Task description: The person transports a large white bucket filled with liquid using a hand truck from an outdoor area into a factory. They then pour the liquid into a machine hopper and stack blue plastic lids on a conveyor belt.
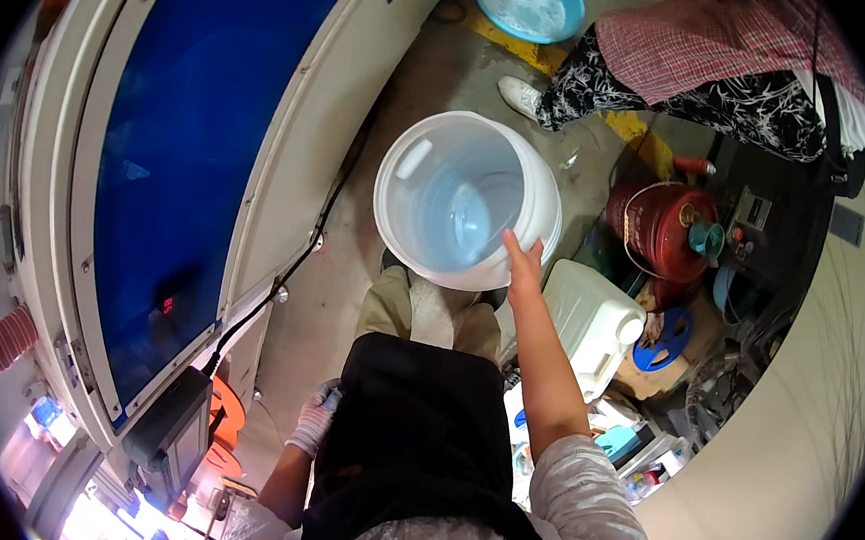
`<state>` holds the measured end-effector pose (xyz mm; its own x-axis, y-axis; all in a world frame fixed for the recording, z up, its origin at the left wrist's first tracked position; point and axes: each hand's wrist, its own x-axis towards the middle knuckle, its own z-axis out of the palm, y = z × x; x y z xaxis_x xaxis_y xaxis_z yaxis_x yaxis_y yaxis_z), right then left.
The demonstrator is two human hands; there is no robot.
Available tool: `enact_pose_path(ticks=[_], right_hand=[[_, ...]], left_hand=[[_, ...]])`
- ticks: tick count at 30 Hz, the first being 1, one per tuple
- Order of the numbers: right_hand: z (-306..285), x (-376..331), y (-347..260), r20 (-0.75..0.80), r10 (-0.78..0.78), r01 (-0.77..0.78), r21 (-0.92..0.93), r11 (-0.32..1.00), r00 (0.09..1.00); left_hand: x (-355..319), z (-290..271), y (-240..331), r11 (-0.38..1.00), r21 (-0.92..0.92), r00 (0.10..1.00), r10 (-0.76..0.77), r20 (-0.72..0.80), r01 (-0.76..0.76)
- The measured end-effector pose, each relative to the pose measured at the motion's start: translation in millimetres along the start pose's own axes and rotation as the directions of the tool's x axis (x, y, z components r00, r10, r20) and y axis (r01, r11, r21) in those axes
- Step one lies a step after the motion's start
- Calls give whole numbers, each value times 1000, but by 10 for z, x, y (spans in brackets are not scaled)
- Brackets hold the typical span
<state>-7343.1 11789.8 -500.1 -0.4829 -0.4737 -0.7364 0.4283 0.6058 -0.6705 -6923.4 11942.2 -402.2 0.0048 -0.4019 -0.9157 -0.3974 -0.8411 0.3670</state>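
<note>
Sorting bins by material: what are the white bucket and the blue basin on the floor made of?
White bucket, held at the rim by the right hand: likely translucent plastic, smooth; light glows through its wall. Blue basin: probably glossy moulded plastic, judging by its even colour.

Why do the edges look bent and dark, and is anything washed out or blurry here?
Head view: the fisheye lens bows the blue panel and blackens the corners; glare washes out the lower left corner; the white bucket held at its rim by the right hand is fairly sharp; the gloved left hand sits in shade.
</note>
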Motion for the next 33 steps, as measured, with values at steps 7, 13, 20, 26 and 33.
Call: enact_pose_path(ticks=[7,13,20,26,33], right_hand=[[493,-97,-28,-35,-73,69,-119,991,997],[384,-3,85,-80,-99,81,-206,975,992],[177,-159,311,-63,-115,95,-253,963,991],[-260,-168,497,-29,-50,52,70,996,998],[-194,-76,289,-224,-76,-19,-396,918,972]], left_hand=[[31,-158,46,962,-261,996,-84,18,86],[-34,-128,207,958,-277,997,-81,2,79],[25,-113,92,970,-233,998,-50,48,60],[16,-125,276,986,119,993,114,18,-115],[58,-119,70,997,31,993,74,93,-77]])
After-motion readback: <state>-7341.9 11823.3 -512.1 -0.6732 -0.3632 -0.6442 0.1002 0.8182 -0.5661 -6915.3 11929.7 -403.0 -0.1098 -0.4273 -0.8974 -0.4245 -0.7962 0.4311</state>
